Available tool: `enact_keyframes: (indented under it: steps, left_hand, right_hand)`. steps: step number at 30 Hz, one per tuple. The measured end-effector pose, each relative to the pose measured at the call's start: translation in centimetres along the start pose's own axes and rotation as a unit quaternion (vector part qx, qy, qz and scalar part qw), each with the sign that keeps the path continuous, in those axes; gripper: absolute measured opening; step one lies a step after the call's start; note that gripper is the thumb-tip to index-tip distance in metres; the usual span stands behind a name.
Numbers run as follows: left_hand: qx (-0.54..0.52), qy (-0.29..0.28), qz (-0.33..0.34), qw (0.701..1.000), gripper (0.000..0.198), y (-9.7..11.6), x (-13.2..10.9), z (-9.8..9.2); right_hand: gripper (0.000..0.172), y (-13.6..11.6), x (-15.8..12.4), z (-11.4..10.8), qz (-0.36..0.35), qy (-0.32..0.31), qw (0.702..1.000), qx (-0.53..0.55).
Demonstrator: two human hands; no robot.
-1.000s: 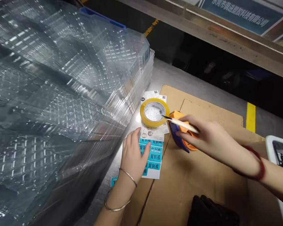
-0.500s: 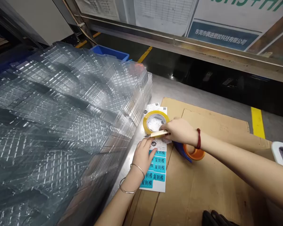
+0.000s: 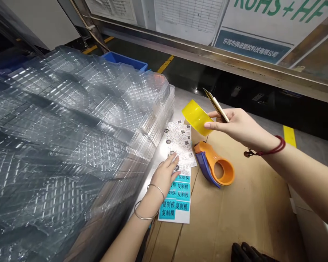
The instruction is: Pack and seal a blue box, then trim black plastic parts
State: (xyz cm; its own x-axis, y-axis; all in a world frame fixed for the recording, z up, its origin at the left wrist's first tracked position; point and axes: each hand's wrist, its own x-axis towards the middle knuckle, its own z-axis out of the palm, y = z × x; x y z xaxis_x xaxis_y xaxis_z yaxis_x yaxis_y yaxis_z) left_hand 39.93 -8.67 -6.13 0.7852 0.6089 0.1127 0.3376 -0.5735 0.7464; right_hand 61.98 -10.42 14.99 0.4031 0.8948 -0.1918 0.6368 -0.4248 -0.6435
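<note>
My right hand (image 3: pixel 237 125) is raised over the cardboard, gripping a roll of yellow tape (image 3: pixel 197 117) between thumb and fingers. In the same hand is a slim cream-handled tool (image 3: pixel 217 108) with a pointed tip, its exact kind unclear. My left hand (image 3: pixel 164 174) lies with fingers extended on several printed paper labels (image 3: pixel 182 145) bearing QR codes. Under and below those labels is a white sheet with blue-green stickers (image 3: pixel 183 195). An orange and blue tape dispenser (image 3: pixel 218 165) rests just right of the labels.
Tall stacks of clear plastic trays (image 3: pixel 98 120) take up the left side. Flattened cardboard (image 3: pixel 235 214) covers the work surface. A blue bin (image 3: pixel 124 61) stands behind the trays. Black gloves, or something like them (image 3: pixel 248 252), lie at the bottom edge. A metal rail (image 3: pixel 180 43) crosses the back.
My right hand has lifted the tape roll off the labels, up and right, tilting it, with the pointed tool still held. My left hand has stayed near the labels, which now show more fully.
</note>
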Motion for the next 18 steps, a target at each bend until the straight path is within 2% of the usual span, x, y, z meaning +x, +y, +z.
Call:
enact_keyframes:
  steps: [7,12,15,18]
  left_hand:
    - [0.011,0.042,0.044,0.998,0.037,-0.7,0.5,0.0]
    - [-0.005,0.070,0.040,0.997,0.025,0.2,0.5,-1.5]
    - [-0.072,0.140,0.004,0.987,0.028,1.5,-0.7,-2.8]
    - [-0.145,0.202,-0.024,0.968,0.024,2.7,-3.2,-4.2]
  right_hand:
    - [0.060,1.1,-0.4,1.0,0.051,0.018,0.998,0.032]
    - [0.065,1.0,-0.5,0.8,0.051,0.030,0.998,0.038]
    - [0.062,0.7,-0.4,0.5,0.034,0.041,0.997,0.047]
    - [0.051,0.5,-0.1,0.6,0.012,0.036,0.998,0.046]
